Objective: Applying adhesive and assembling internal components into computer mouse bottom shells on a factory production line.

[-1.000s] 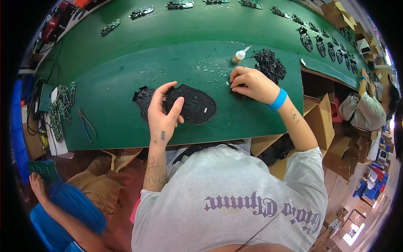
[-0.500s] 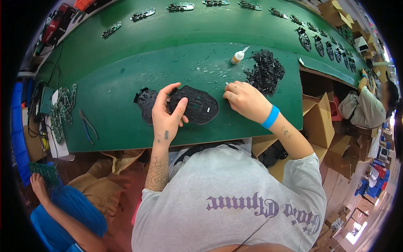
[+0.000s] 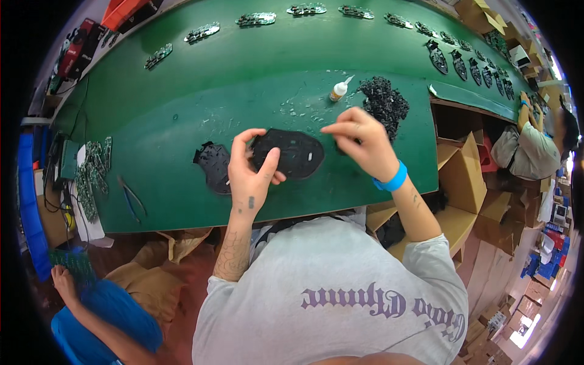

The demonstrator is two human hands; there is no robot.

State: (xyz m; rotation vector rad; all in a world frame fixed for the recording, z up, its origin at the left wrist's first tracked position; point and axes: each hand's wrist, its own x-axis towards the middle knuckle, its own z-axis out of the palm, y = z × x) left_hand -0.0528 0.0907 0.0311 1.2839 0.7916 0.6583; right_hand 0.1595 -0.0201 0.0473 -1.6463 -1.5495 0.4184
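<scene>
My left hand (image 3: 250,176) grips a black plastic mouse-shaped shell (image 3: 291,159) by its left end, thumb on top and fingers round the edge. The shell is held over the green table and has a small pale slot near its right end. To the right of it is my right hand (image 3: 364,146), its index finger stretched toward the shell and the thumb apart from it. I see nothing held there, though its underside is hidden. A second black shell (image 3: 213,165) lies left of my left hand. Beyond my right hand is a heap of small black parts (image 3: 386,106).
A white dropper bottle (image 3: 339,91) stands on the green table (image 3: 170,146). Pliers (image 3: 131,198) and stacked circuit boards (image 3: 96,170) lie at left. Assembled boards (image 3: 255,19) line the far side; black shells (image 3: 458,64) line the right. Cardboard boxes (image 3: 459,176) stand at right. Other people sit on both sides.
My right hand has lifted off the table beside the heap, its index finger now stretched out. My left hand keeps its grip on the shell. The whole view has shifted slightly.
</scene>
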